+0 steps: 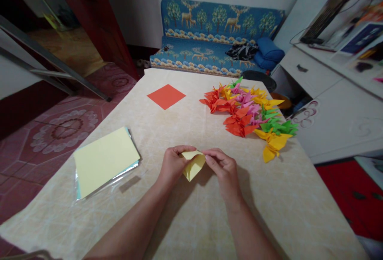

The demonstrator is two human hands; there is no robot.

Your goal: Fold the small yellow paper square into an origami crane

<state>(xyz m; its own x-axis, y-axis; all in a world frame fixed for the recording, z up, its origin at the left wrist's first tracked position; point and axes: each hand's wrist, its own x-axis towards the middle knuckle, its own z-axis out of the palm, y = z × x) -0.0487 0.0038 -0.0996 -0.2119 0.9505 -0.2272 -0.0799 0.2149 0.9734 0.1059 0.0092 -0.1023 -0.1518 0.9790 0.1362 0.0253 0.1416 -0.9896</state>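
Note:
A small folded piece of yellow paper (pixel 194 165) is held just above the beige table (pixel 191 212) near its middle. My left hand (pixel 172 162) pinches its left side, thumb on top. My right hand (pixel 221 165) pinches its upper right edge with the fingertips. Both hands are closed on the paper. A pile of several folded paper cranes (pixel 251 114) in red, orange, yellow, pink and green lies to the right and beyond my hands.
A stack of pale yellow sheets in a clear sleeve (pixel 104 162) lies at the left. A single red square sheet (pixel 166 96) lies farther back. A blue patterned sofa (pixel 215 40) stands behind the table, white cabinets (pixel 338 104) at the right.

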